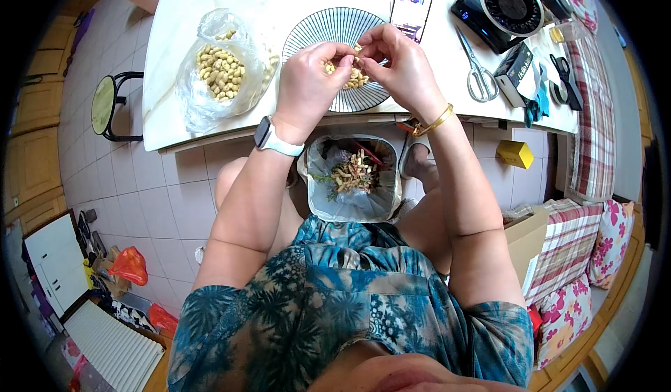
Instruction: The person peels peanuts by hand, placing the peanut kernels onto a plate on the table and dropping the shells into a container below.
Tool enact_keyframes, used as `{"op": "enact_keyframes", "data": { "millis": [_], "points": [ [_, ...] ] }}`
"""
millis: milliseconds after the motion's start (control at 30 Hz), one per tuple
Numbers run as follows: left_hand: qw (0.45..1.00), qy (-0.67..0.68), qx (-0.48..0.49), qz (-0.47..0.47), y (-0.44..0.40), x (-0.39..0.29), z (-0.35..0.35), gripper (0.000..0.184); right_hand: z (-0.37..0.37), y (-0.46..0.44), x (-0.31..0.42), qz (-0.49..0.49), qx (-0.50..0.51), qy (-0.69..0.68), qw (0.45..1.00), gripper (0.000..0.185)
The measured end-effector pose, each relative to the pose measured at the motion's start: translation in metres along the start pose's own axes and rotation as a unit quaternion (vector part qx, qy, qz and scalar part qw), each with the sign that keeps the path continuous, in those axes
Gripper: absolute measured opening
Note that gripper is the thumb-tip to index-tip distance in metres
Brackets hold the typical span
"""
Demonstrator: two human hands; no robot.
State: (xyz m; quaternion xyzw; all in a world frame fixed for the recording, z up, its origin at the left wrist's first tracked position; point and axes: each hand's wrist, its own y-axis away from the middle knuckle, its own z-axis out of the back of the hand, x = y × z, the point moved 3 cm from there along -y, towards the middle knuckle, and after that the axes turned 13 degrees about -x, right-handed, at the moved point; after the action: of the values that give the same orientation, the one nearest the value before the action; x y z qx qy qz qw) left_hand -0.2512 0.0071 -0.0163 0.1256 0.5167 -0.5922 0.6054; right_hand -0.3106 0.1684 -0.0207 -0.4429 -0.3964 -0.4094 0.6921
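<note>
Over a striped plate [305, 31], my left hand [309, 80] and my right hand [400, 65] meet with fingertips pinched together. Between them is a small peanut [356, 61], mostly covered by the fingers. Peanuts [358, 80] lie on the plate just below my hands. To the left, an open clear plastic bag [189, 88] holds many peanuts in their shells [221, 73]. A lined bin [349, 212] with peanut shells [354, 173] and other scraps stands on the floor between my legs, under the table's front edge.
A phone [411, 8] lies beyond the plate. On the table's right are scissors [481, 77], a small black fan [512, 5], a box [514, 76] and a tape roll [559, 91]. A stool [105, 105] stands left; a yellow box [515, 154] sits on the floor.
</note>
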Motion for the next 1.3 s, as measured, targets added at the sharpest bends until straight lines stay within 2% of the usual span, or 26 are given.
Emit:
{"op": "enact_keyframes", "data": {
  "millis": [133, 200, 233, 300, 333, 400, 467, 533, 567, 633, 733, 767, 833, 867, 967, 1033, 1133, 1167, 1233, 1300],
  "points": [
    [0.998, 0.047, 0.003, 0.034, -0.001, 0.001, 0.002, 0.011, 0.002, -0.003, 0.002, -0.028, 0.011, -0.012, 0.999, 0.025],
    [0.992, 0.110, -0.024, 0.063, -0.002, 0.000, 0.005, 0.011, 0.006, -0.004, 0.015, -0.075, 0.014, -0.100, 0.992, 0.026],
    [0.992, 0.111, -0.029, 0.060, -0.003, -0.001, 0.006, 0.011, 0.009, -0.003, 0.032, -0.070, 0.016, -0.098, 0.993, 0.026],
    [0.990, 0.103, -0.054, 0.079, -0.004, 0.000, 0.012, 0.011, 0.020, 0.012, 0.087, 0.011, 0.006, -0.202, 0.979, 0.028],
    [0.992, 0.098, -0.069, 0.050, -0.004, -0.001, 0.015, 0.011, 0.024, 0.027, 0.118, 0.036, 0.012, -0.289, 0.957, 0.025],
    [0.991, 0.095, -0.078, 0.049, -0.005, 0.003, 0.016, 0.011, 0.034, 0.043, 0.160, 0.060, 0.023, -0.373, 0.926, 0.022],
    [0.990, 0.098, -0.084, 0.054, -0.003, 0.003, 0.017, 0.011, 0.048, 0.050, 0.192, 0.204, 0.157, -0.421, 0.870, 0.017],
    [0.992, 0.084, -0.081, 0.038, -0.003, -0.002, 0.019, 0.012, 0.043, 0.063, 0.211, 0.272, 0.221, -0.437, 0.829, 0.015],
    [0.995, 0.069, -0.074, 0.025, -0.001, -0.004, 0.019, 0.012, 0.037, 0.070, 0.217, 0.308, 0.102, -0.454, 0.830, 0.012],
    [0.997, 0.035, -0.065, -0.003, 0.002, -0.003, 0.018, 0.012, 0.035, 0.078, 0.216, 0.337, -0.021, -0.463, 0.820, 0.018],
    [0.994, -0.075, 0.011, -0.074, 0.008, -0.002, 0.013, 0.012, 0.044, 0.090, 0.205, 0.355, -0.002, -0.469, 0.809, 0.017],
    [0.994, -0.076, 0.011, -0.073, 0.009, 0.001, 0.013, 0.012, 0.051, 0.095, 0.208, 0.329, 0.021, -0.447, 0.831, 0.011],
    [0.989, -0.096, 0.012, -0.110, 0.011, 0.002, 0.013, 0.011, 0.054, 0.092, 0.213, 0.304, 0.044, -0.423, 0.852, 0.016],
    [0.989, -0.095, 0.012, -0.111, 0.010, 0.001, 0.014, 0.011, 0.052, 0.085, 0.216, 0.316, 0.044, -0.422, 0.849, 0.012],
    [0.993, -0.089, 0.011, -0.083, 0.009, 0.003, 0.018, 0.012, 0.048, 0.075, 0.214, 0.356, 0.048, -0.425, 0.831, 0.015],
    [0.991, -0.110, 0.003, -0.077, 0.007, 0.007, 0.020, 0.006, 0.054, 0.075, 0.217, 0.384, 0.052, -0.430, 0.816, 0.015],
    [0.988, -0.131, -0.012, -0.084, 0.007, 0.011, 0.022, 0.002, 0.059, 0.072, 0.221, 0.310, 0.166, -0.366, 0.862, 0.015],
    [0.988, -0.133, -0.013, -0.084, 0.007, 0.011, 0.024, 0.002, 0.058, 0.073, 0.216, 0.319, 0.148, -0.388, 0.852, 0.009],
    [0.986, -0.145, 0.010, -0.081, 0.007, 0.011, 0.026, 0.008, 0.061, 0.067, 0.211, 0.327, 0.131, -0.410, 0.841, 0.012],
    [0.986, -0.143, 0.001, -0.080, 0.005, 0.015, 0.026, 0.008, 0.067, 0.052, 0.202, 0.385, 0.121, -0.287, 0.869, 0.008]
  ]
}}
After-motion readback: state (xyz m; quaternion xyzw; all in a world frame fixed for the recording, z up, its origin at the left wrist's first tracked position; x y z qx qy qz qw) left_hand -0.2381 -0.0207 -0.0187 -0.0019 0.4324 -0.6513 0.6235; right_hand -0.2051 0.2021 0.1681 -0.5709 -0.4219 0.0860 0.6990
